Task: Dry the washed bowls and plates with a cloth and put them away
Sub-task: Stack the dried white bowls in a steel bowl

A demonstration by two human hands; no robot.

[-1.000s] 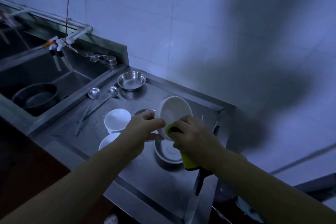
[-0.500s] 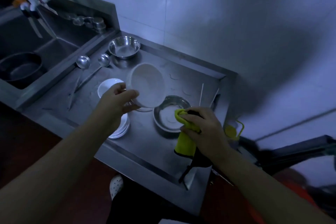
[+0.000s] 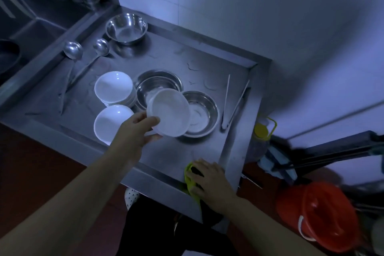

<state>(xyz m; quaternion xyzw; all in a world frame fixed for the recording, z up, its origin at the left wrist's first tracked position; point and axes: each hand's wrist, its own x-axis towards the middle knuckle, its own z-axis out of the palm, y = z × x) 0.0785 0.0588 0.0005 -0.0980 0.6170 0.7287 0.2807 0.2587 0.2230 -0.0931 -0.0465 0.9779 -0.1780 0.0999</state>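
My left hand [image 3: 137,131] pinches the near rim of a white bowl [image 3: 169,112], holding it tilted above the steel counter [image 3: 170,156] between two steel bowls. My right hand [image 3: 209,181] lies on a yellow-green cloth [image 3: 190,178] at the counter's front edge, fingers bent over it. A stack of white bowls [image 3: 114,87] and a white dish [image 3: 110,123] sit to the left. One steel bowl [image 3: 156,85] is behind the held bowl, another steel bowl [image 3: 202,114] to its right.
A third steel bowl [image 3: 126,28] stands at the back by the wall. Two ladles [image 3: 72,50] lie along the sink divider, with the sink [image 3: 31,18] at left. Chopsticks [image 3: 226,93] and tongs [image 3: 235,106] lie at right. A red bucket [image 3: 320,214] stands on the floor.
My left hand carried the white bowl down and right, over the steel bowls. My right hand took the cloth off the bowl and lowered it onto the counter's front edge.
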